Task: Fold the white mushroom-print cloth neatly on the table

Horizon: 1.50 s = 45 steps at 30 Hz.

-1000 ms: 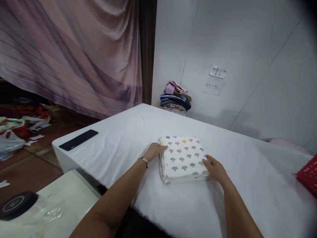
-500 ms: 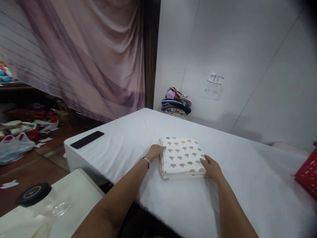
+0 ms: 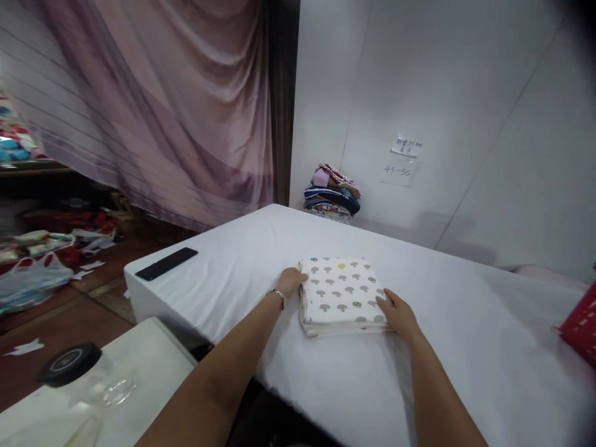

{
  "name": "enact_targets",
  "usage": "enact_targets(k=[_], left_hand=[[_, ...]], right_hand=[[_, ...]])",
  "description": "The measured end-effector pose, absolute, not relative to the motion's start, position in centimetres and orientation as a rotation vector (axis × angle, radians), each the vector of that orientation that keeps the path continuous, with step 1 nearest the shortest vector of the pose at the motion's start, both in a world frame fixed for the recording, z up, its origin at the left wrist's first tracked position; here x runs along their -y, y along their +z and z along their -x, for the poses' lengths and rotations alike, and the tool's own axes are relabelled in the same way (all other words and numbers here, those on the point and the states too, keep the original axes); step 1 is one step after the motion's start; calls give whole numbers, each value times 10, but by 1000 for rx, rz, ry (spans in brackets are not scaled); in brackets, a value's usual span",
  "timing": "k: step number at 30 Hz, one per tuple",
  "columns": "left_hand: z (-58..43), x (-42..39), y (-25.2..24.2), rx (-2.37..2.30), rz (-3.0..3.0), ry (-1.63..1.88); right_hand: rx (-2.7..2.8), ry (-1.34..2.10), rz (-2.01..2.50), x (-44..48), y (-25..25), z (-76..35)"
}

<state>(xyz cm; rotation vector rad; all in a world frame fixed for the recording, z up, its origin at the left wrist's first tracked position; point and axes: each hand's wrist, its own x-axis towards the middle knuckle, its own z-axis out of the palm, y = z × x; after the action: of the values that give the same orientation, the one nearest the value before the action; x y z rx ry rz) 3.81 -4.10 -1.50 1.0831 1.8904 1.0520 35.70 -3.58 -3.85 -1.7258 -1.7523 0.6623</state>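
Note:
A folded white cloth [image 3: 342, 288] printed with grey mushrooms and a few coloured ones lies flat on the white-covered table [image 3: 246, 261]. It is a thick rectangle, its layers showing along the left and front edges. My left hand [image 3: 292, 282], with a bracelet at the wrist, grips the cloth's left edge, thumb on top. At the right edge near the front corner, my right hand [image 3: 397, 313] pinches the cloth, thumb on top. The fingers under the edges are partly hidden.
A black phone-like slab [image 3: 166, 264] lies at the table's left corner. Folded fabrics [image 3: 331, 194] are stacked by the wall behind. A red basket [image 3: 580, 326] stands at right. On a pale surface at lower left sits a round black object [image 3: 69, 364].
My left hand has shifted slightly up along the cloth's left edge. The cloth's top layer looks drawn slightly left. My right hand stays at its edge, and the view has turned a little.

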Motion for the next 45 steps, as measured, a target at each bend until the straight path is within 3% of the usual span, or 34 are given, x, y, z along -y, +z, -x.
enact_targets(k=[25,45], left_hand=[[-50,63,-11,-1797,-1105,965],[-48,24,-18,-2148,-1238,1039]], right_hand=[[1769,649,1791,35,-37,-358],[1776,652,1799,38,-34,-354]])
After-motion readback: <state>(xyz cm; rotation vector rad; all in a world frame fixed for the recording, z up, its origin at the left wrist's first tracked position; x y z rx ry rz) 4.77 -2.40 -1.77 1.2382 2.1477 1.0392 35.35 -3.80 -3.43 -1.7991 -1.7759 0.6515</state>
